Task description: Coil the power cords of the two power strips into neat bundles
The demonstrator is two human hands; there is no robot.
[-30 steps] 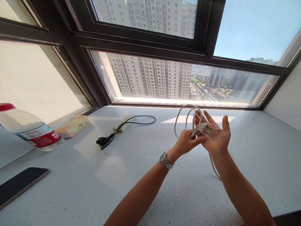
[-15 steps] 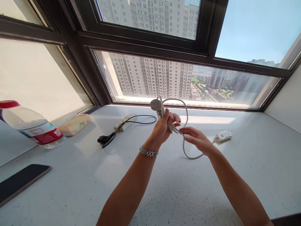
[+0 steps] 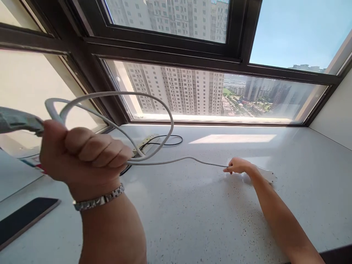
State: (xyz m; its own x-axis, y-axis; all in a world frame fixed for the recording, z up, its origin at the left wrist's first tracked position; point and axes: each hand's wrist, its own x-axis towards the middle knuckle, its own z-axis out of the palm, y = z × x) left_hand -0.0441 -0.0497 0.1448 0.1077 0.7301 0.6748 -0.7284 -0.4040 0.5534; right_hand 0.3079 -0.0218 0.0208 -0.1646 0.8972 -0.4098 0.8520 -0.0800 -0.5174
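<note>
My left hand (image 3: 85, 154), with a metal watch on its wrist, is raised close to the camera at the left. It is closed round the coiled loops of a white power cord (image 3: 143, 94). The cord's thick grey end (image 3: 18, 121) sticks out past my thumb and is cut off by the picture's edge. From my fist the cord runs fairly straight to the right, low over the counter. There my right hand (image 3: 236, 165) pinches it, fingers closed, beside the white box (image 3: 266, 174) at the cord's other end. My right hand and forearm partly cover that box.
Behind the held loops, a cream power strip (image 3: 148, 141) and a black cable (image 3: 176, 137) lie on the speckled white counter (image 3: 178, 212). A dark phone (image 3: 27, 218) rests at the left. The bottle's label (image 3: 34, 161) peeks out behind my left hand. Windows (image 3: 176, 91) close off the back.
My left hand has swung left and up towards the camera with the cord. My right hand has moved right along the cord to the white box, drawing the stretch between them out straighter.
</note>
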